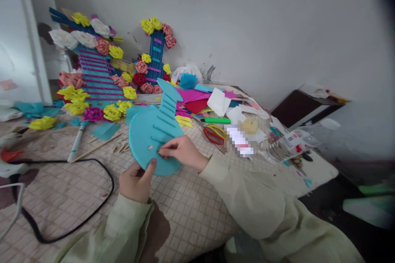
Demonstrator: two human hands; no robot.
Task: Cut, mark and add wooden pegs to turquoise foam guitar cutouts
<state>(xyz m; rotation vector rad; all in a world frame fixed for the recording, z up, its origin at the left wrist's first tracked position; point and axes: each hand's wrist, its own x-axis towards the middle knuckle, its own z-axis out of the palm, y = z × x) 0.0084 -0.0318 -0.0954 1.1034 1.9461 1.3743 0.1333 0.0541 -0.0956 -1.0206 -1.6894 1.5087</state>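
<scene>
A turquoise foam cutout (143, 129), round below with a narrower flared end at the top, tilts above the table. Several thin turquoise strips lie across it, and a small pale wooden piece (150, 147) sits on its round part. My left hand (135, 181) grips the lower edge, its thumb pressed on the front face. The fingertips of my right hand (182, 152) are pinched together against the face, just right of the wooden piece. Whatever they hold, if anything, is hidden. Cut stick pieces (123, 148) lie on the table left of the cutout.
A black cable (112, 181) loops at the left beside a glue gun (12, 168). A marker (76, 141) lies nearby. Flower-covered panels (98, 76) lean at the back. Scissors (212, 133), coloured sheets (197, 96), a blurred phone-like thing (239, 141) and a plastic bottle (286, 144) are on the right.
</scene>
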